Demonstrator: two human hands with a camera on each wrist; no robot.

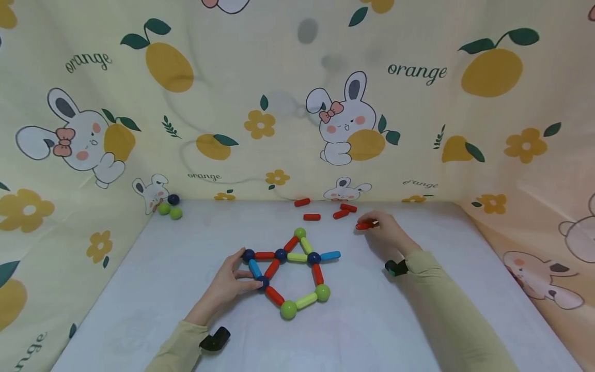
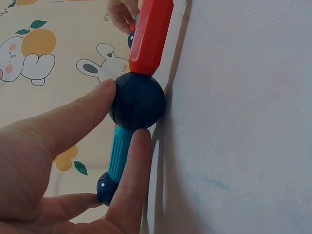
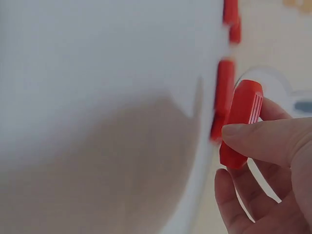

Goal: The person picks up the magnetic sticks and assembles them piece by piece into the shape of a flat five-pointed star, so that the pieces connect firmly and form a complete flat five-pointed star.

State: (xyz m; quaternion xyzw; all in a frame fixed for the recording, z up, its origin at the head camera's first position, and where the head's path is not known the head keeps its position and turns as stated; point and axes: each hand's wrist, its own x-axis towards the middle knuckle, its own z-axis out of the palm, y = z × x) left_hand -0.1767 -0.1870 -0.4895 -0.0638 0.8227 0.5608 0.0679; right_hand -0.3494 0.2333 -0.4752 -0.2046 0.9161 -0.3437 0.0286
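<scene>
We see two hands well apart over a white tabletop (image 1: 381, 320). The left hand (image 1: 228, 281) pinches a navy ball (image 2: 137, 101) at the lower left of a ball-and-rod construction (image 1: 281, 255); another of its fingertips touches the neighbouring navy ball (image 1: 248, 255). The construction lies on the middle of the tabletop, and in it we distinguish a pentagon with a triangle above and another at its left. From its right navy ball (image 1: 313, 258) a blue rod (image 1: 330, 255) projects with one end free. The right hand (image 1: 388, 232) grips a red rod (image 3: 245, 100) between thumb and fingers, near four loose red rods (image 1: 312, 217). At the far left corner we note two green balls (image 1: 175, 213) beside a navy one (image 1: 173, 199).
</scene>
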